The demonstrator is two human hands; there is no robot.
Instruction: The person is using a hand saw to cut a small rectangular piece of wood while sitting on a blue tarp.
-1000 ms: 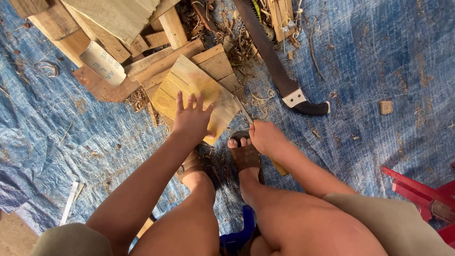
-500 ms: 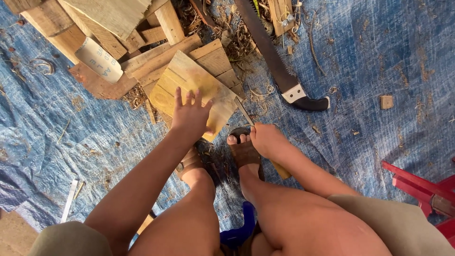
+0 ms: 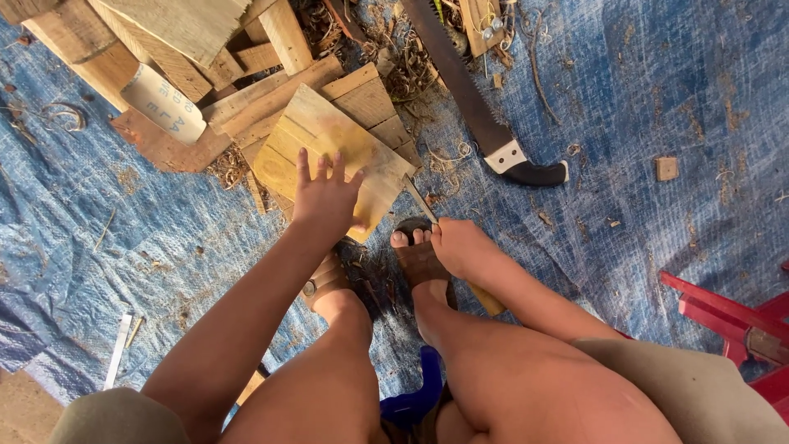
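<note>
The left hand (image 3: 325,197) is lying flat, fingers spread and unclenched, pressing on the near end of a pale yellowish rectangular wooden board (image 3: 333,160), which is lying tilted over other planks near the far edge of the blue woven plastic tarp (image 3: 123,238). The right hand (image 3: 464,247) is clenching a tool with a light wooden handle (image 3: 486,301); its thin metal front end (image 3: 419,200) is pointing at the board's near right edge, touching it or just beside it, which cannot be told. A foot in a brown sandal (image 3: 419,259) is resting just beside the right hand, toes near the board.

A handsaw with a long dark blade and black grip (image 3: 485,123) is lying on the tarp, right of the board and apart from it. A heap of rough timber offcuts (image 3: 189,49) is sitting at the tarp's far left corner. A small square wooden block (image 3: 666,168) is lying well apart towards the right edge, and a red plastic seat (image 3: 731,321) is standing at the near right corner.
</note>
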